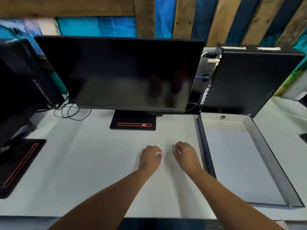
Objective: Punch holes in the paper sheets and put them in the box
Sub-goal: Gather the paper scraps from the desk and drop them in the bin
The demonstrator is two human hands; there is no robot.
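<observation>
Head view, one moment. Paper sheet (pixel 237 163) is lying flat on the floor of the box (pixel 205 146). It is pale grey-white and rectangular, covering most of the floor and leaving a bare strip at the far end. Whether it is punched cannot be told at this blur. Only one sheet surface is showing; any stack depth cannot be told.

Box is sitting open-topped on the right side of the white desk (pixel 83 163). It is shallow, with dark outer walls and grey inner walls, and a round hole (pixel 222 117) is showing in the far wall. Nothing but the sheet is visible inside.

Both hands are hovering over the desk centre, just left of the box and near each other but apart. Right hand (pixel 185 153) is curling its fingers, and a small silvery object (pixel 173 148) is sticking out at the fingertips, apparently pinched; too blurred to name. Left hand (pixel 150 156) is also curling its fingers, with a white speck at the thumb tip. Whether it is gripping anything cannot be told. Any loose paper under the hands cannot be separated from the white desk.

Behind the hands a dark monitor (pixel 124 72) is standing on its black base (pixel 132 124). A black computer tower (pixel 249 80) is standing behind the box, and cables (pixel 71 112) are trailing at the monitor's left.
</observation>
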